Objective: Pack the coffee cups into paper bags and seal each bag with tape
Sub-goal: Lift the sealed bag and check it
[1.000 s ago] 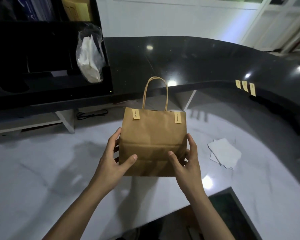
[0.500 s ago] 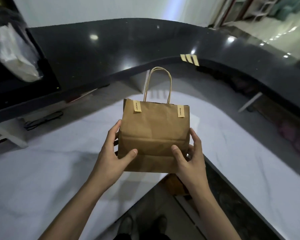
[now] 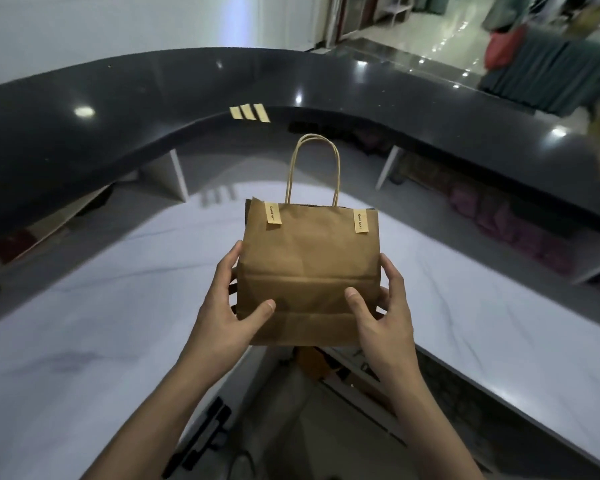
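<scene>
Now your left hand [image 3: 227, 306] and right hand [image 3: 385, 308] grip the paper bag [image 3: 309, 258] by its lower sides, thumbs on the front, fingers [image 3: 230, 258] curled round behind; it is upright, held over the inner corner of the white tabletop [image 3: 118, 289]; two tape strips [image 3: 273, 213] fold over its top edge.
</scene>
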{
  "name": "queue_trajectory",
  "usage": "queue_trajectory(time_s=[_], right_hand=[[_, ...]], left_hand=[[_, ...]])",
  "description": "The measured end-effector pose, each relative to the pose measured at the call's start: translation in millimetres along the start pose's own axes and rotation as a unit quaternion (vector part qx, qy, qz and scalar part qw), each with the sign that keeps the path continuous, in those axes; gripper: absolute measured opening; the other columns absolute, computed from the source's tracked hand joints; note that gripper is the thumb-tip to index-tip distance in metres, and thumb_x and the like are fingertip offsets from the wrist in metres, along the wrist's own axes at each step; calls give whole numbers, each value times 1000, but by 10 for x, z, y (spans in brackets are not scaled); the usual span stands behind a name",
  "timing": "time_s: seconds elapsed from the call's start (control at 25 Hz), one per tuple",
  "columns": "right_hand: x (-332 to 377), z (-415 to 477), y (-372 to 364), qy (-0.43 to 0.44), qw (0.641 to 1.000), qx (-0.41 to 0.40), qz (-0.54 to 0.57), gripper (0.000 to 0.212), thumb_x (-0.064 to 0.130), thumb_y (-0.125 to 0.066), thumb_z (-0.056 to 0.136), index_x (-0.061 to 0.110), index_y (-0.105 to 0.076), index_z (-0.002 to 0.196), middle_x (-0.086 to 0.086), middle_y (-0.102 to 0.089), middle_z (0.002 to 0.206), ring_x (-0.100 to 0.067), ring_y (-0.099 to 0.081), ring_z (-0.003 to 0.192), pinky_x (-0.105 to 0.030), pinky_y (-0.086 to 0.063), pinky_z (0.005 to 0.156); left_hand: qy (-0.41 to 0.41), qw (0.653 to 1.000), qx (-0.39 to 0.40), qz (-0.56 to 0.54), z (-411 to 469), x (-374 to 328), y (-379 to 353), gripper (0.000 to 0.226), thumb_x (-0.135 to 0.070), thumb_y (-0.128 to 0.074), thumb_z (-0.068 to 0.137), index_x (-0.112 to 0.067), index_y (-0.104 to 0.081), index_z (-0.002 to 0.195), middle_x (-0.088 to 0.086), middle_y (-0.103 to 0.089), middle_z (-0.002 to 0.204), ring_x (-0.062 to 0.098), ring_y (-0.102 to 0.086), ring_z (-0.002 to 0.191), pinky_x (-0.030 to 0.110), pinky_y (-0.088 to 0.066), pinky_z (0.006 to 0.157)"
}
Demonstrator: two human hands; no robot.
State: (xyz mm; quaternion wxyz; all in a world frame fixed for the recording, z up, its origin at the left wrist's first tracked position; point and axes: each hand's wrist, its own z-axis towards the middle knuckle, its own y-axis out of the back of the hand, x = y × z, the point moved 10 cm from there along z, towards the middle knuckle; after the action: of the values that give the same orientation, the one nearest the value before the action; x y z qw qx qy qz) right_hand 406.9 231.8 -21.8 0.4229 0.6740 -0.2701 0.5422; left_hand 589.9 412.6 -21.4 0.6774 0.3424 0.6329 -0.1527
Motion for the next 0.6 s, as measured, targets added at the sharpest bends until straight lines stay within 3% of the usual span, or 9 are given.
queue_trajectory(time_s=[0.12, 0.32, 0.48, 0.6], right_hand=[[-115, 65, 538, -1, 1000, -28, 9, 64, 38, -69, 95, 61, -33, 142, 28, -57, 120, 17, -57, 103, -44, -58, 95], [-353, 123, 1490, -7, 998, -65, 21, 64, 39, -68, 95, 62, -32, 142, 33, -54, 119, 6, -59, 108, -43, -58, 95], [-573, 87, 2212, -10, 994, -100, 42, 64, 37, -68, 95, 61, -33, 143, 23, -57, 124, -1, -58, 114, -22, -55, 84], [-748, 23, 2700, -20, 989, -140, 50, 64, 37, -68, 95, 57, -32, 145, 16, -59, 125, 2, -57, 113, -14, -50, 78]], left_hand=[[-5, 1000, 21, -18, -50, -174, -533, 88, -22, -76, 88, -58, -23, 147, -21, -42, 141, -5, -46, 123, 5, -50, 70], [-23, 997, 55, -41, -147, -538, -1473, 88, -22, -76, 88, -63, -23, 145, -29, -43, 138, 1, -49, 124, 21, -56, 86], [-42, 994, 92, -34, -234, -728, -2190, 90, -21, -77, 87, -66, -23, 143, -29, -44, 139, 0, -52, 123, 24, -56, 87], [-45, 990, 128, -26, -286, -842, -2675, 90, -21, -76, 87, -68, -23, 142, -32, -43, 135, -5, -51, 120, 14, -53, 77]])
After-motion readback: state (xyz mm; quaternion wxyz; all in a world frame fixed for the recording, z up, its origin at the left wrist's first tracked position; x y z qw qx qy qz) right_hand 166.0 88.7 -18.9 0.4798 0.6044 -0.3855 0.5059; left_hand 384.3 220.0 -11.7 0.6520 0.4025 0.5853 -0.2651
